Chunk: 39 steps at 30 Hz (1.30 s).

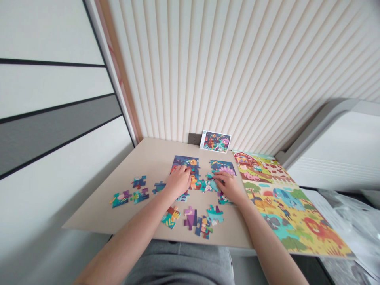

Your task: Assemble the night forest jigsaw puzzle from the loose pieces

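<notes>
My left hand (pixel 179 179) rests on the left part of a partly joined jigsaw puzzle (pixel 186 160), fingers laid over it. My right hand (pixel 229 185) is at the puzzle's right side, with fingertips closed on a small teal puzzle piece (pixel 209 176). Just below those fingertips lies a joined strip with a white rabbit (pixel 208 185). Beyond my right hand is a joined corner section (pixel 222 166) with a pink peacock fan. A gap separates the upper left and upper right sections. My hands and forearms hide some of the puzzle.
Loose puzzle pieces lie left (pixel 139 195) and near the front edge (pixel 190 217) of the beige table (pixel 103 202). A picture card (pixel 215 141) leans on the ribbed wall, beside a socket (pixel 194 138). Two finished animal puzzles (pixel 282 206) cover the right side, with plastic wrapping (pixel 350 213) beyond.
</notes>
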{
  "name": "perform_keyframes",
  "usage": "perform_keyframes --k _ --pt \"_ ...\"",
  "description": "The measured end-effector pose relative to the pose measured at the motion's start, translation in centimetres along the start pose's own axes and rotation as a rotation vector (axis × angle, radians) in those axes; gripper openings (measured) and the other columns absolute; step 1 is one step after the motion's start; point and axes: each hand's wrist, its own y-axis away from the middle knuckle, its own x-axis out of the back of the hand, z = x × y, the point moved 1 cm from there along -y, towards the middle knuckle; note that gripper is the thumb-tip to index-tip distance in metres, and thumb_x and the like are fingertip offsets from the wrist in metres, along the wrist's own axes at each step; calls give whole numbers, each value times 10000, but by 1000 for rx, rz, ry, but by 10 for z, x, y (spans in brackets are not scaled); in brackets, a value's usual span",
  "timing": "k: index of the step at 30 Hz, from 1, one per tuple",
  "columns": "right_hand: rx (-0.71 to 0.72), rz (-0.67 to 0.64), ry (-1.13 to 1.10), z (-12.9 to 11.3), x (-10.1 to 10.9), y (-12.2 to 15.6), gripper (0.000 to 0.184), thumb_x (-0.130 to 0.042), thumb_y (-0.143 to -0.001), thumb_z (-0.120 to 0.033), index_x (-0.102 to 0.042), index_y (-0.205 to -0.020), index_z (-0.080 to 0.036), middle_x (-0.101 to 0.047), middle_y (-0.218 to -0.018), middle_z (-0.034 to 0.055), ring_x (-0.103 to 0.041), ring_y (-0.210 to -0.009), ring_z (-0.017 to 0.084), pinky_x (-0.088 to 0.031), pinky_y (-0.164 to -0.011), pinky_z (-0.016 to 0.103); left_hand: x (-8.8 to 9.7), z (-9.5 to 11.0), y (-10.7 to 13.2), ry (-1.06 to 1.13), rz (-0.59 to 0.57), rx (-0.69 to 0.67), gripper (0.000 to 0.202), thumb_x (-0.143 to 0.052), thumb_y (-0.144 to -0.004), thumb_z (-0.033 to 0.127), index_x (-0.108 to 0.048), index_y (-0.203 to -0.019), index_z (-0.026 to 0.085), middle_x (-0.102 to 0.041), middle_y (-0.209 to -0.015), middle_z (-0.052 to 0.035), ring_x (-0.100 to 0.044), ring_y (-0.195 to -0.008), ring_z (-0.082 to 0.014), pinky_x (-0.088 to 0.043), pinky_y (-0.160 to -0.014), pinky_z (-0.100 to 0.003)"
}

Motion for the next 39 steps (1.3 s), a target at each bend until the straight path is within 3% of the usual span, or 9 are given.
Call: perform_keyframes --k 7,11,16,22,39 --pt "27 7 23 1 -2 1 267 -560 -989 -268 -772 -1148 -305 -716 -1267 60 -652 -1170 260 -472 -1068 476 -4 0 -1 37 38 -45 266 -496 -999 205 -699 -1168 171 -645 -1157 -141 -595 -1118 -290 -471 -1020 -448" --pt "43 7 31 0 -3 1 282 -547 -999 -252 -762 -1175 -303 -710 -1275 63 -644 -1182 260 -459 -1078 485 -5 9 -3 97 43 -145 265 -490 -1002 183 -701 -1162 182 -647 -1190 -118 -599 -1146 -265 -480 -1041 -420" --pt "51 17 44 -1 -4 0 278 -555 -993 -242 -762 -1165 -309 -715 -1269 61 -644 -1176 268 -466 -1066 492 -3 27 -1 171 22 -308 284 -533 -1011 249 -671 -1257 210 -650 -1258 -97 -603 -1196 -255 -475 -1082 -404" --pt "36 42 63 -2 -1 1 275 -568 -984 -223 -762 -1159 -310 -714 -1272 54 -642 -1182 265 -460 -1066 483 -5 36 3 214 -2 -406 317 -542 -1034 362 -667 -1297 236 -667 -1249 -95 -619 -1206 -260 -473 -1088 -427" --pt "-16 59 96 -6 7 10 212 -610 -982 -249 -769 -1116 -291 -741 -1216 56 -653 -1164 264 -452 -1057 469 -15 30 5 243 -81 -419 387 -617 -994 449 -658 -1343 287 -633 -1367 -88 -582 -1288 -280 -450 -1107 -452"
